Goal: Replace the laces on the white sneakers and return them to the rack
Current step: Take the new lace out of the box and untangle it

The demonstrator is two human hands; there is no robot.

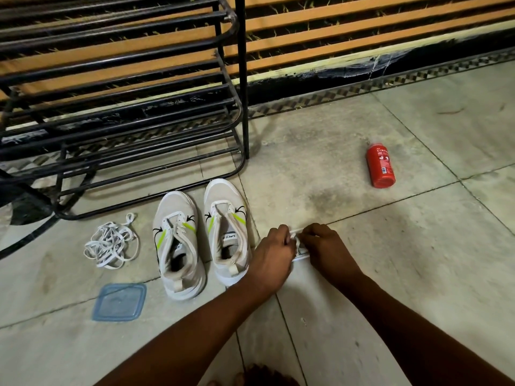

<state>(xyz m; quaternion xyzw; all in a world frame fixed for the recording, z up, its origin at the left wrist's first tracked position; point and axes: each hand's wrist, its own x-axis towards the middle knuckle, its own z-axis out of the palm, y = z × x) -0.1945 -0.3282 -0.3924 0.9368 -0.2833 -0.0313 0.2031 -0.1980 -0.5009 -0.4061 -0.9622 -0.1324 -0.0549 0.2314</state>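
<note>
Step in hand: unpacking the replacement laces. Both sneakers stand side by side on the floor, toes toward the rack, eyelets bare and tongues loose. They are off the rack and just in front of its lowest rail.

The removed laces lie in a loose tangle left of the shoes: flat, woven, greyish white.

Hands: left hand and right hand meet low over the floor, just right of the right-side sneaker. Fingers of both are curled and pinching a small white lace bundle. It is mostly hidden by the knuckles; it looks like a folded flat lace, possibly banded or in a wrapper, but I cannot tell which.

Judgement: early-middle of the task. Old laces are out, and no new threading has been started.

Next move calls for freeing one lace, finding its stiff tip, and bringing it to the lowest eyelets of one shoe.

Materials:
- Sneaker uppers are soft mesh with smooth white rubber soles and yellow-green flashes.
- The rack is black tubular metal.
- The floor is matt grey tile, scuffed.

Nearby: a translucent blue lid and a red bottle lying on its side.
</note>
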